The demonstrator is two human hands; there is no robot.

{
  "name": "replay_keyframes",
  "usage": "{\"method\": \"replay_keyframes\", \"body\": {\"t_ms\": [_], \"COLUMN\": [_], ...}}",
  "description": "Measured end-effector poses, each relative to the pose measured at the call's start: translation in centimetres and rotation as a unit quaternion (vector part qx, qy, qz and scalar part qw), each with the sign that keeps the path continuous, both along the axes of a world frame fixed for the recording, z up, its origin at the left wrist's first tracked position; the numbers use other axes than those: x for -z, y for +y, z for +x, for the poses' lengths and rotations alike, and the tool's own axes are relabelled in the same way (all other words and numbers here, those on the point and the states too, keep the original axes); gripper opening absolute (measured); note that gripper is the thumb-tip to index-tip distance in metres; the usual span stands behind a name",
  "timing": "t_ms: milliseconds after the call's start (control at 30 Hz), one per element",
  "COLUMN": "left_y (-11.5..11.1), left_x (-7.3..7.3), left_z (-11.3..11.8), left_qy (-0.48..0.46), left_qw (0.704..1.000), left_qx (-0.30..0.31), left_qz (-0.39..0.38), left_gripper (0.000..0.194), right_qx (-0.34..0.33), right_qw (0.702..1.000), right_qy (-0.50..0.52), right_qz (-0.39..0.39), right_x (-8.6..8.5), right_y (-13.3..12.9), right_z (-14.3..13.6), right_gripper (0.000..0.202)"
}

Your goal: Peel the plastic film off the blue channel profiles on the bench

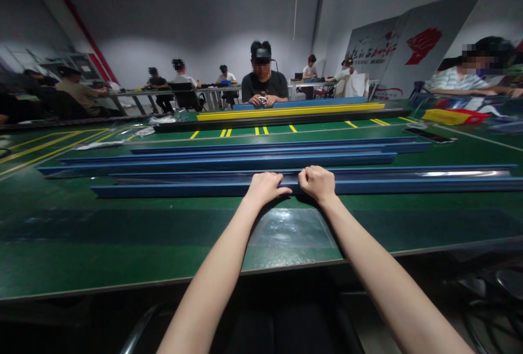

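Observation:
A long blue channel (183, 188) lies across the green table in front of me, with a shiny clear strip (466, 175) showing in its right part. My left hand (266, 186) is closed over the channel's near wall, its thumb stretched along the front face and its fingers curled inside. Just to the right, my right hand (318, 183) forms a fist at the same channel. What its fingers hold is hidden. A small gap separates the two hands. Behind them lie more blue channels (229, 161), parallel to the first.
Farther back rest a yellow rail (290, 112) and a black rail (278, 121). A phone (430, 135) and yellow and red trays (453, 116) are at the right. Clear film (290, 229) covers the near table. A person (265, 84) sits opposite; others work behind.

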State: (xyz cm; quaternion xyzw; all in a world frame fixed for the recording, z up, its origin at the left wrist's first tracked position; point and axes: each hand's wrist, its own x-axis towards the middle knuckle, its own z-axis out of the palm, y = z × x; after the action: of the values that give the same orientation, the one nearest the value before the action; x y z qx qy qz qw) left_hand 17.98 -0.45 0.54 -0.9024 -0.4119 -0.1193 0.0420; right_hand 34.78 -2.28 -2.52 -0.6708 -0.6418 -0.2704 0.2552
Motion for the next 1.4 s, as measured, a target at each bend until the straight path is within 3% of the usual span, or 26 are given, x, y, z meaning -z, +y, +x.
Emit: {"method": "replay_keyframes", "body": {"t_ms": [200,600,1000,1400], "left_y": [0.1,0.4,0.5,0.0], "left_x": [0.2,0.5,0.6,-0.2], "left_z": [-0.1,-0.2,-0.1,0.8], "left_qy": [0.007,0.009,0.011,0.051], "left_qw": [1.000,0.998,0.998,0.998], "left_qx": [0.016,0.039,0.041,0.028], "left_qz": [0.015,0.045,0.049,0.022], "left_gripper": [0.036,0.036,0.036,0.032], "right_qx": [0.025,0.100,0.106,0.076], "right_qw": [1.000,0.993,0.993,0.996], "right_qy": [0.011,0.057,0.052,0.032], "right_qz": [-0.002,-0.017,-0.009,0.015], "right_x": [-0.2,-0.5,-0.3,-0.1], "right_y": [0.0,-0.8,-0.8,-1.0], "right_z": [0.2,3.2,3.4,3.3], "right_gripper": [0.035,0.036,0.037,0.038]}}
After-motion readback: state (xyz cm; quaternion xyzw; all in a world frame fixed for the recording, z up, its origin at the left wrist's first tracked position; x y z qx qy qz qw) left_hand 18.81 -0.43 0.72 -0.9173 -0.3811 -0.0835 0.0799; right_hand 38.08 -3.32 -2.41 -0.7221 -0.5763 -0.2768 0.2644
